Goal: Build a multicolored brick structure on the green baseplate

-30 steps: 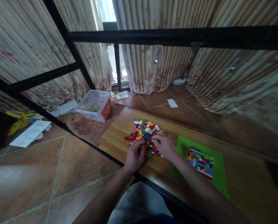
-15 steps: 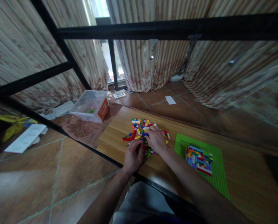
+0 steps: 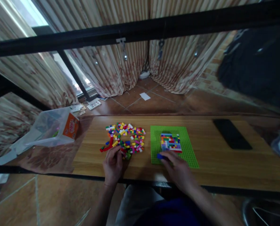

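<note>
Between the fingertips of my right hand (image 3: 176, 168) is a blue brick (image 3: 160, 156), held over the near left part of the green baseplate (image 3: 155, 142). A flat block of many-coloured bricks (image 3: 170, 142) sits on that plate, just beyond my right fingers. My left hand (image 3: 113, 163) rests at the near edge of a pile of loose bricks (image 3: 137, 136), its fingers curled together. Whatever those fingers hold, if anything, is hidden. Beside the left hand lies a bent red piece (image 3: 110, 144) made of long bricks.
A black phone-like slab (image 3: 231, 133) lies on the wooden table (image 3: 208, 175), right of the baseplate. At the far left stands a clear plastic box (image 3: 50, 125) with an orange label. A black metal bar (image 3: 140, 29) crosses the view beyond the table.
My right hand has left the brick pile and moved right to the baseplate with a blue brick. My left hand stays by the pile. The head view has turned right.
</note>
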A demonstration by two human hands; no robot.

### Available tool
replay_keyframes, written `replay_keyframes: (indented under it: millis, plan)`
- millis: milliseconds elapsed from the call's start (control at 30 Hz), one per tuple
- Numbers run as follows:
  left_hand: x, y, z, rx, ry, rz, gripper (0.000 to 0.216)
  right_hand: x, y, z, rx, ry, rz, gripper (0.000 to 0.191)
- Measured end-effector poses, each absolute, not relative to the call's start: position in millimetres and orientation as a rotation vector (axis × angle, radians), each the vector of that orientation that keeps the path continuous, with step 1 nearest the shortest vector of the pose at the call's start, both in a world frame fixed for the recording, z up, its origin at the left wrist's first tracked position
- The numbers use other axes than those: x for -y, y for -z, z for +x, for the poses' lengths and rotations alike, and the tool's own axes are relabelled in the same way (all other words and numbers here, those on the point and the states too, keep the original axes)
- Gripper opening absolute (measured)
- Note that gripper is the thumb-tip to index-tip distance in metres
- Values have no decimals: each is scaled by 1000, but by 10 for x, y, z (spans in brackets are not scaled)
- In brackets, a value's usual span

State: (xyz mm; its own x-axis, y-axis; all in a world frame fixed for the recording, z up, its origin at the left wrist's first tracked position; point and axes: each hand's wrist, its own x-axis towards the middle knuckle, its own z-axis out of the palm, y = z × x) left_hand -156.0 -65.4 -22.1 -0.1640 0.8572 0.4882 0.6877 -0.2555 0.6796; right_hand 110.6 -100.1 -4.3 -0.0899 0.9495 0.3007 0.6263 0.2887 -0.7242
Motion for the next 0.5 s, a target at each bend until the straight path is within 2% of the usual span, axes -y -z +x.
replay_keyframes:
  millis: [233,500]
  plan:
    - [646,233,-1560,-1844,-1364,2019,18,1185,164,1802,1523,-408,-1696,29]
    - [772,186,-1361,-1778,-1350,2117,15,1185,135,1819,1374,-436,-1781,39]
